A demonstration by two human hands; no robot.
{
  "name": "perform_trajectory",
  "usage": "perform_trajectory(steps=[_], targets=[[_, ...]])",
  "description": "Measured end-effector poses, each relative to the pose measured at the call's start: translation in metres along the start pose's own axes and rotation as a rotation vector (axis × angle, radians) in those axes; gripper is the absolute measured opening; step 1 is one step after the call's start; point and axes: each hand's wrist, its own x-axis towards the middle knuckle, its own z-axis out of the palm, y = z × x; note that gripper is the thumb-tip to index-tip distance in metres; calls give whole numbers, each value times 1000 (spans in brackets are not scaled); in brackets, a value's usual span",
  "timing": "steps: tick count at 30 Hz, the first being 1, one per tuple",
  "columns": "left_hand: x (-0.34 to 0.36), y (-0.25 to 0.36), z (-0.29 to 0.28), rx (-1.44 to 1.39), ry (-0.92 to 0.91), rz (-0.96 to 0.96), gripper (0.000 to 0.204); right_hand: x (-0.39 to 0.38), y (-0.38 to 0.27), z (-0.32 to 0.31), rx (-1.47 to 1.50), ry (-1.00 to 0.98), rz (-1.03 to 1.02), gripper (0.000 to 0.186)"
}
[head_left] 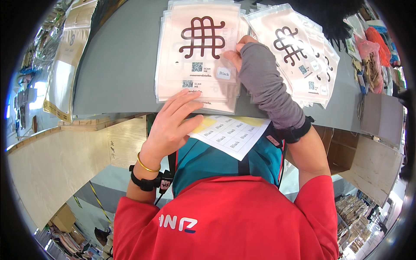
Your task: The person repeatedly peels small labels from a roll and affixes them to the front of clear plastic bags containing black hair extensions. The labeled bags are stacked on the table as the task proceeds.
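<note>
Pouch stack: on the table.
Pouch fan: on the table, right of the stack.
Label sheet: at the table's near edge, before the stack.
Left hand: over the stack's near edge.
Right hand: at the stack's right edge, beside the fan.

Pale pink bags are marked with a dark brown looped lattice. The white label sheet is edged partly with yellow. Red is shown by the shirt, teal by the apron, grey by the table.
</note>
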Motion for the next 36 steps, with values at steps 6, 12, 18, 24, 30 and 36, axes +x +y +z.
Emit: perform_trajectory(steps=[6, 12, 18, 24, 30, 36], targets=[[-4, 4, -2, 18, 70, 55, 31, -8, 43, -42, 341, 198, 40, 38], [-3, 7, -16, 18, 214, 133, 33, -7, 60, -106, -381, 382, -99, 47], [7, 15, -20, -38, 339, 218, 31, -100, -23, -89, 440, -434, -460, 85], [11, 26, -24, -193, 268, 168, 32, -133, -69, -86, 706, -593, -14, 51], [10, 42, -23, -605, -53, -466, 33, -145, -61, -70, 572, -295, -187, 35], [12, 41, -4, -871, -36, -506, 21, -144, -56, -64, 403, 42, -375, 35]])
